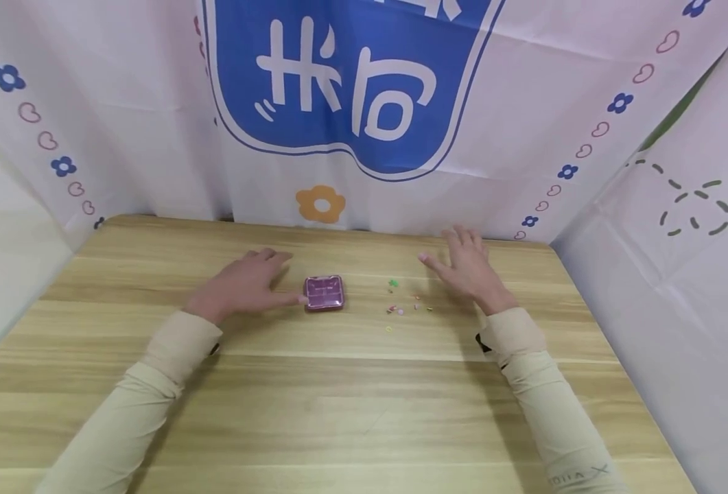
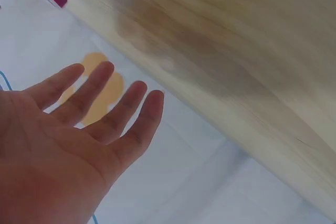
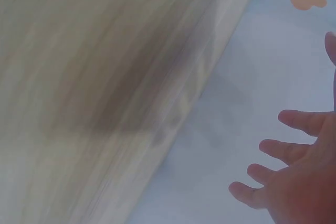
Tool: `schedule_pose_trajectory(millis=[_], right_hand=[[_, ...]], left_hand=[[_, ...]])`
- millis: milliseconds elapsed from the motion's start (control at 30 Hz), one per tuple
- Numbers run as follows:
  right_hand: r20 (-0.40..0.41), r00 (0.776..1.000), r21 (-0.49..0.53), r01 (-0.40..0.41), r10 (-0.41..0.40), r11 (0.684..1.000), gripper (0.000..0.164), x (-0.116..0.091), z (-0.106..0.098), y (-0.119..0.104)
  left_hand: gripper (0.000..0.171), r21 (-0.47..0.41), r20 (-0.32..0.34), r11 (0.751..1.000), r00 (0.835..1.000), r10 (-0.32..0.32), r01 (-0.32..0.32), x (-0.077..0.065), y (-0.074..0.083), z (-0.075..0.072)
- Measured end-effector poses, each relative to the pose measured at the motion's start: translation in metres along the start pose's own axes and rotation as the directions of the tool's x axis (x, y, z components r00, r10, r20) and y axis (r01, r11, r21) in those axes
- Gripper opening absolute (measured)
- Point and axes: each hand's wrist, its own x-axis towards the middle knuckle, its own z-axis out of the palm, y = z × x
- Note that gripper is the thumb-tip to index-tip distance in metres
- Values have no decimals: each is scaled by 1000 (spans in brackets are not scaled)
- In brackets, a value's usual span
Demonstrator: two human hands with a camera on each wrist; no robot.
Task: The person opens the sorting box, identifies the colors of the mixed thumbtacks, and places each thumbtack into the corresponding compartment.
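Observation:
A small purple case [image 1: 324, 293] with a clear, divided top lies on the wooden table. My left hand [image 1: 243, 285] is just left of it, fingers spread and thumb at the case's left edge; whether the thumb touches it I cannot tell. To the right of the case lie several tiny pieces: a green one [image 1: 393, 283], a pink-red one [image 1: 392, 309] and a yellow one [image 1: 389, 328]. My right hand [image 1: 467, 266] hovers beyond and to the right of these pieces with fingers extended and nothing held. In the left wrist view the palm [image 2: 58, 150] shows bare.
The wooden table [image 1: 351, 418] ends at the back against a white cloth [image 1: 265, 185] with a blue printed shape. More white cloth [image 1: 666, 274] hangs along the right side. A pale wall [image 1: 5, 240] stands at the left.

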Motion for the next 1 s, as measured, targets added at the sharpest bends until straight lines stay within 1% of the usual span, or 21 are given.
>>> schedule_pose_trajectory(millis=[167, 333, 433, 533, 633, 800, 1000], right_hand=[[-13, 999, 2, 36, -36, 999, 87, 3, 3, -9], [-12, 998, 19, 60, -60, 998, 87, 4, 3, -16], [-6, 997, 23, 75, -75, 997, 87, 5, 3, -19], [-2, 997, 27, 83, -83, 996, 86, 7, 3, -21], [3, 997, 35, 74, -75, 997, 87, 8, 3, -23], [15, 998, 69, 68, -69, 995, 89, 7, 9, -28], [-7, 996, 104, 85, -85, 991, 85, 4, 16, -39]], left_hand=[[105, 3, 3, 999, 999, 40, -40, 5, 12, 3], [106, -2, -7, 995, 995, 96, -96, 15, 22, 12], [104, -3, 9, 995, 995, 98, -98, 21, 26, 16], [100, -1, 28, 995, 994, 102, -102, 25, 31, 15], [95, 5, 37, 994, 994, 108, -108, 28, 35, 14], [88, -1, 44, 995, 994, 99, -99, 29, 38, 17], [84, -21, 49, 996, 995, 86, -85, 31, 39, 22]])
